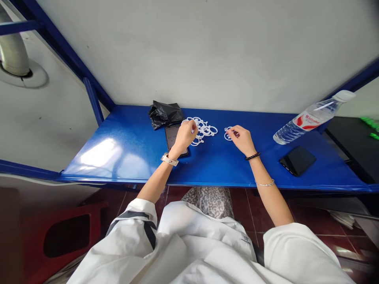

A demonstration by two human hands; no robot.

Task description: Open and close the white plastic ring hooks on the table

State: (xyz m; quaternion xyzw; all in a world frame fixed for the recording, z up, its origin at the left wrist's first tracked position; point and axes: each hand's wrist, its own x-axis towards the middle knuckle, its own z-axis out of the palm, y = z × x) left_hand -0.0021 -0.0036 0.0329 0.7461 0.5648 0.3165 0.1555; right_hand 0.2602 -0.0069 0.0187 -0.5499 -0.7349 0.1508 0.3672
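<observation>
My left hand [187, 133], fingers curled together, is over the left side of a loose pile of white plastic rings [204, 129] with small knobs on them. Whatever its fingertips pinch is hidden by the hand. To the right of the pile, my right hand [242, 138] is closed at the fingertips on a separate white ring [227, 135], which lies low at the blue table [213, 165]; the hand covers part of this ring. A phone [171, 136] with dim digits on its screen lies partly under my left hand and wrist.
A crumpled black plastic bag [166, 113] lies behind the phone. On the right are a clear water bottle [308, 120] with a white cap and a dark phone-like slab [297, 160]. Blue frame bars [93, 100] and a pale wall [207, 51] bound the table.
</observation>
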